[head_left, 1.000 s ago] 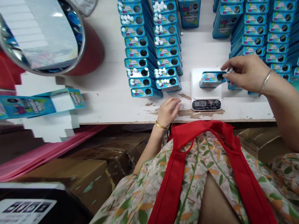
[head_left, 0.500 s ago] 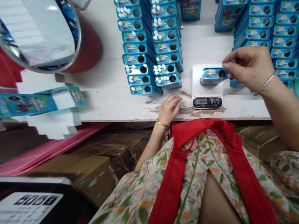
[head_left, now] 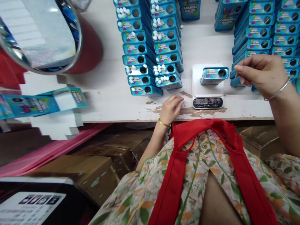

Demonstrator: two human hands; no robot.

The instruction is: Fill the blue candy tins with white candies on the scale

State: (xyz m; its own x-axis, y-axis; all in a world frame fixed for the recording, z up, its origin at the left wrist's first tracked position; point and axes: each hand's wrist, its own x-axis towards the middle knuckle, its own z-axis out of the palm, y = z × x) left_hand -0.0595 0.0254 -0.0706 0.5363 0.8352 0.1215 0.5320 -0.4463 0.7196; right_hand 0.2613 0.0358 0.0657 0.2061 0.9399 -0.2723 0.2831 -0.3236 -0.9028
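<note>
A blue candy tin with a round hole in its top stands on a small white scale at the table's front edge. My right hand hovers just right of the tin, apart from it, fingers curled and pinched together; what they hold, if anything, is hidden. My left hand rests on the worn table edge left of the scale, fingers loosely curled with nothing visible in them.
Rows of blue tins stand left of the scale, some with white candies on top. More tins are stacked behind my right hand. A metal bowl sits far left, a flat carton below it. Cardboard boxes lie under the table.
My right hand has drawn back to the right, off the top of the tin on the scale. The left hand has stayed in place.
</note>
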